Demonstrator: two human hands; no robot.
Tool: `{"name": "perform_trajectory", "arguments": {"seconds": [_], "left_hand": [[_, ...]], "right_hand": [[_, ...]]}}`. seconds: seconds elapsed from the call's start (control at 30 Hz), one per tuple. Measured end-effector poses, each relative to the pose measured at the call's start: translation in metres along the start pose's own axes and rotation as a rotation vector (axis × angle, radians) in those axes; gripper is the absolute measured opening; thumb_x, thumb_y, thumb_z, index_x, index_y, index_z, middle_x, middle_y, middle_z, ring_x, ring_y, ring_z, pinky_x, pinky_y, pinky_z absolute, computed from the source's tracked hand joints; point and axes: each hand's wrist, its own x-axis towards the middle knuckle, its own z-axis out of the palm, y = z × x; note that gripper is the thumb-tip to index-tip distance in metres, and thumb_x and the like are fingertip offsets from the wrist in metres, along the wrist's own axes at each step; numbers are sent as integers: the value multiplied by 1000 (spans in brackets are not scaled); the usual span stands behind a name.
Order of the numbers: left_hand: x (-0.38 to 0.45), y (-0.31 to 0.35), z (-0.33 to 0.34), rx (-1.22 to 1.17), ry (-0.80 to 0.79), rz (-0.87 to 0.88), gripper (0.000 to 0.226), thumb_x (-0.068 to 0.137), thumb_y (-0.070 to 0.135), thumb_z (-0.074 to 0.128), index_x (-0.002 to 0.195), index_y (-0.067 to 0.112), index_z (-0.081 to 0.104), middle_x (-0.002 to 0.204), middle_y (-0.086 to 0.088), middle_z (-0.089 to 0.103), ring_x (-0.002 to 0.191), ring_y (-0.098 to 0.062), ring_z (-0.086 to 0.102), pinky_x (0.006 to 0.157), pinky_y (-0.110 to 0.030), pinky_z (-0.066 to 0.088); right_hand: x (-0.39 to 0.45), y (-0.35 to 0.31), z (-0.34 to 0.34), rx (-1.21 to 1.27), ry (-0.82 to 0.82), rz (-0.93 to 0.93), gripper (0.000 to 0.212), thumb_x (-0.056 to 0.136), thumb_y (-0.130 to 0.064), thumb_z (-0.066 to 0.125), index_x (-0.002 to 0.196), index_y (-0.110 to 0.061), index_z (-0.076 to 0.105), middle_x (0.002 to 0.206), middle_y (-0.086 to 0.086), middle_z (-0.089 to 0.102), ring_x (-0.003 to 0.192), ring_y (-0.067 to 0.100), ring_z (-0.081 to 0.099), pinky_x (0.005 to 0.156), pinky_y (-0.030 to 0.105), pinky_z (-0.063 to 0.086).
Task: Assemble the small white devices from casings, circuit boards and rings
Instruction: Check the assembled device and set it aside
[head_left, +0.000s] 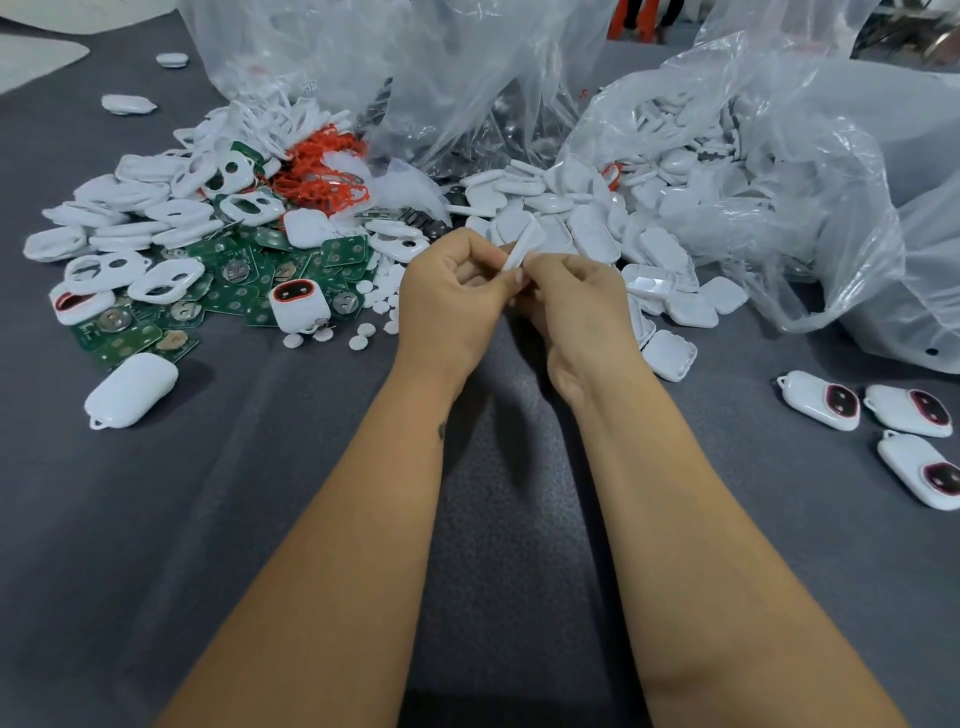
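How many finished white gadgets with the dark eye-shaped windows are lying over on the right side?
3. One finished device lies nearest the hands, a second just right of it, and a third below them near the picture's edge, partly cut off. More may lie outside the view.

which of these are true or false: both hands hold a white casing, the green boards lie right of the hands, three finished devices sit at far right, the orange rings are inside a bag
1. Both the left hand and right hand hold one white casing. True.
2. The green boards lie right of the hands. False: they lie to the left.
3. Three finished devices sit at far right. True.
4. The orange rings are inside a bag. False: they lie loose on the table.
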Motion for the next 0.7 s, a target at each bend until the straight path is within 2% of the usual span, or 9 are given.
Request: {"name": "perform_trajectory", "arguments": {"seconds": [0.07, 0.13, 0.3, 0.4, 0.53, 0.63, 0.7], "left_hand": [[-1, 1, 0, 16, -6, 7, 22, 81, -9, 70, 74, 7, 56, 82, -34, 65, 70, -29, 62, 75, -47, 55], [-2, 2, 1, 53, -1, 19, 23, 80, -8, 72, 72, 7, 56, 83, -34, 65, 72, -30, 63, 76, -49, 55], [-1, -1, 2, 136, 19, 57, 12, 80, -6, 72, 77, -3, 60, 82, -29, 68, 78, -39, 68, 76, -47, 55], [-1, 0, 2, 138, 4, 86, 11, 81, -6, 71, 79, -8, 60, 83, -29, 68, 71, -28, 68, 70, -33, 56], [-1, 2, 2, 75, -38, 63, 12, 85, -4, 66, 85, -5, 54, 72, -24, 62, 63, -16, 61, 65, -28, 51], [1, 3, 2, -34, -51, 12, 11, 88, 0, 63, 86, 7, 54, 72, -20, 65, 66, -19, 61, 72, -34, 51], [3, 3, 1, -171, -28, -30, 14, 91, -1, 61, 87, 11, 54, 72, -7, 69, 67, -17, 64, 78, -36, 51]], "right_hand": [[0, -1, -1, 37, -1, 16, 45, 83, 10, 52, 44, -14, 59, 57, 6, 60, 65, 20, 58, 70, 30, 52], [1, -3, -4, 79, -18, 40, 36, 86, 10, 53, 54, -7, 57, 55, 2, 64, 58, 13, 63, 64, 24, 56], [1, -6, -10, 193, -73, 109, 20, 91, 8, 55, 72, 6, 59, 77, 17, 66, 67, 18, 68, 64, 24, 58], [4, -8, -14, 238, -118, 146, 12, 89, 10, 56, 78, 9, 60, 78, 17, 67, 68, 19, 69, 64, 25, 58], [5, -10, -18, 254, -187, 163, 10, 89, 6, 58, 82, 8, 64, 74, 14, 69, 67, 16, 70, 64, 22, 57], [1, -9, -14, 279, -198, 95, 11, 90, 2, 59, 84, 6, 67, 74, 10, 72, 70, 13, 70, 66, 20, 55], [-2, -8, -9, 339, -172, 64, 12, 92, 0, 59, 84, 4, 68, 75, 9, 73, 72, 14, 70, 68, 20, 56]]}}
